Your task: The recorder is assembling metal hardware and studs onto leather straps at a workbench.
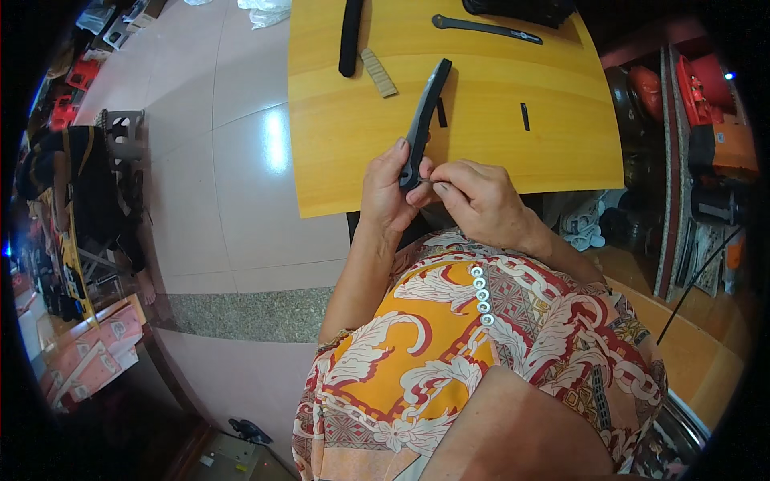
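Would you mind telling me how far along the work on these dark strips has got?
Done: cannot tell; no strip looks plainly finished. In hand: the left hand grips a long dark strip while the right hand pinches a thin metal tool at its lower end. Left: two more dark strips and small black pieces lie untouched on the wooden table.

The person is wearing a short-sleeved blouse (481, 361) patterned in orange, red and white scrolls, with a column of pale round buttons (481, 295) running below the bare right hand (481, 200) and left hand (385, 188).
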The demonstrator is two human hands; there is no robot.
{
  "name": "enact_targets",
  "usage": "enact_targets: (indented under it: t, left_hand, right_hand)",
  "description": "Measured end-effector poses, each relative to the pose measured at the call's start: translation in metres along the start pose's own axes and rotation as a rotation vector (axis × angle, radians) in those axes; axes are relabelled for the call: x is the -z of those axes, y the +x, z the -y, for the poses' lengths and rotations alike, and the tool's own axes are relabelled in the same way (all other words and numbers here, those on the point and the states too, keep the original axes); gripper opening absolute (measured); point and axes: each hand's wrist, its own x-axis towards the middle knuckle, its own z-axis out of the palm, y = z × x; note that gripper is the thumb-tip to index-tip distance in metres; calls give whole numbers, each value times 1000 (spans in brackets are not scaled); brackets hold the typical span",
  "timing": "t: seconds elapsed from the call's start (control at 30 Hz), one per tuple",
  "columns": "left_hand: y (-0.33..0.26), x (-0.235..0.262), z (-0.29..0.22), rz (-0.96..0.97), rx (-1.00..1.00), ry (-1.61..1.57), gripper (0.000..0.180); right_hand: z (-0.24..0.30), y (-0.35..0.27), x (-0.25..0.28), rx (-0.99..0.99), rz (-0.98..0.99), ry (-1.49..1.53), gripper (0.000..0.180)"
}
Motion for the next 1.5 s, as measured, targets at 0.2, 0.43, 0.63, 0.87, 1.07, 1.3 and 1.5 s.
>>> enact_targets:
  t: [0.2,0.43,0.63,0.87,1.07,1.3,1.5]
  left_hand:
    - [0,-9,0,-36,-77,45,39]
    - [1,-10,0,-41,-97,67,38]
    - [1,-10,0,-46,-101,59,37]
    - [1,-12,1,-102,-120,145,35]
    - [1,-12,1,-62,-124,157,23]
    - [1,-15,2,-88,-148,246,19]
    - [6,-17,13,-190,-294,480,21]
  right_hand:
    - [1,-2,-5,-96,-31,-41,5]
    - [-5,-2,-12,-142,-27,-25,3]
    - [-4,-1,-13,-132,-31,-47,3]
    - [-5,-2,-12,-151,-38,-94,3]
    - [-7,-1,-10,-135,-27,-95,4]
    - [-9,-2,-7,13,4,-229,7]
    - [-12,-3,-6,-47,67,-225,7]
